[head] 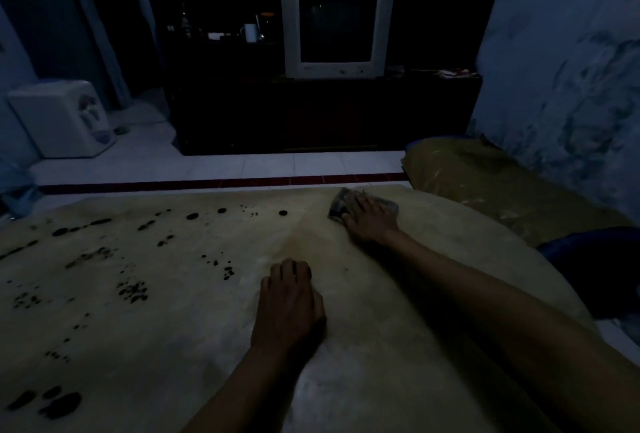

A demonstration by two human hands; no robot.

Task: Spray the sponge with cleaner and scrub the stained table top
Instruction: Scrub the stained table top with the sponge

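Pressing sponge (349,205) near table top (173,328) far edge, right hand (370,219) fingers flat; left hand (289,304) curled, empty, mid-table

Right hand (369,216) hides most of the blurred sponge (341,205)

The sponge (360,205) is pressed on the table top (207,328) at its far right under the right hand (370,221). The left hand (289,304) is rested nearer, with stains (131,290) spread to its left.

two hands, left (289,304) and right (370,218); one sponge (341,204); one table (173,328); one tv (337,32); one mug (250,33); many dark stains (131,292).
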